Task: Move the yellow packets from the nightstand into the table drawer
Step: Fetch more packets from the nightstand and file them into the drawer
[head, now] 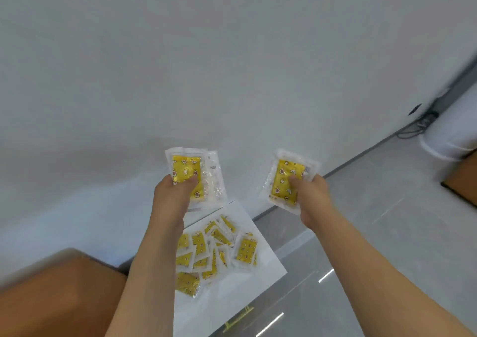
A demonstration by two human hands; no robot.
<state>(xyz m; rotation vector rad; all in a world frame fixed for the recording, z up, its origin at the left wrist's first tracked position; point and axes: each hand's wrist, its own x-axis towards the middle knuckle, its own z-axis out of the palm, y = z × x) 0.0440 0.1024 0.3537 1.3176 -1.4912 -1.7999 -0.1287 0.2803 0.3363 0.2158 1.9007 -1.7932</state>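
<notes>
My left hand (171, 194) grips a small stack of yellow packets (186, 171) in clear wrappers, held up in front of the white wall. My right hand (311, 194) holds another yellow packet (285, 181) at about the same height, thumb pressed on its face. Below and between my forearms, several more yellow packets (219, 249) lie in a loose pile on the white nightstand top (263, 277). No table drawer is visible in this view.
A brass handle (238, 318) shows on the nightstand front. An orange-brown surface (51, 298) sits at the lower left, touching my left forearm's side. A grey floor (374, 233), a white cylinder (451, 140) with cables and a brown edge (462, 181) lie to the right.
</notes>
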